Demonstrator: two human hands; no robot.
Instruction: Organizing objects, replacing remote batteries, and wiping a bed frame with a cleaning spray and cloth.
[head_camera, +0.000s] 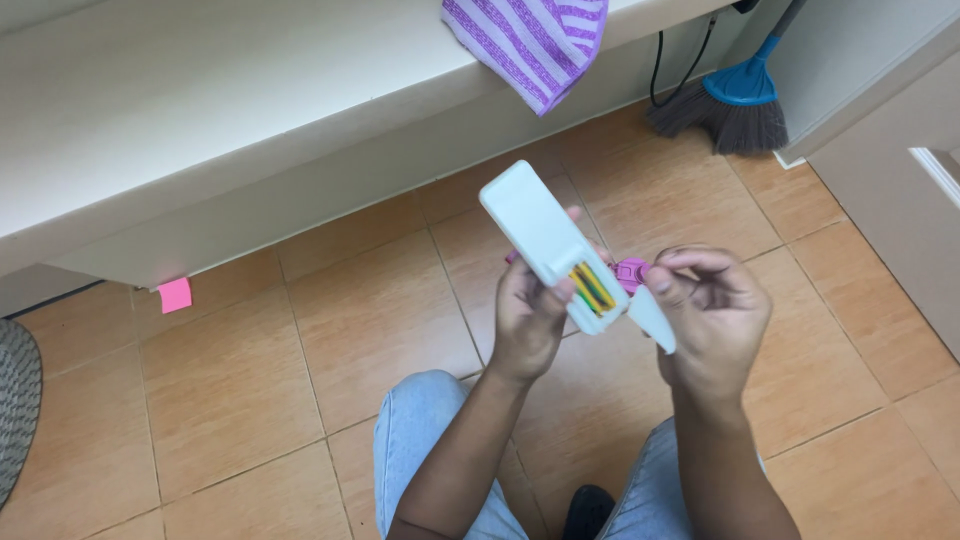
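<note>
Overhead, left hand clamped on white remote, right hand pinching its cover, striped cloth, broom beyond.

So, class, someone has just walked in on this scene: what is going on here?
A seated person in jeans holds a white remote control back-side up in the left hand. Its battery compartment is open, showing green and yellow batteries. The right hand holds the detached white cover, with something pink between the hands. A striped purple cloth hangs off the counter, and a broom stands beyond.
</note>
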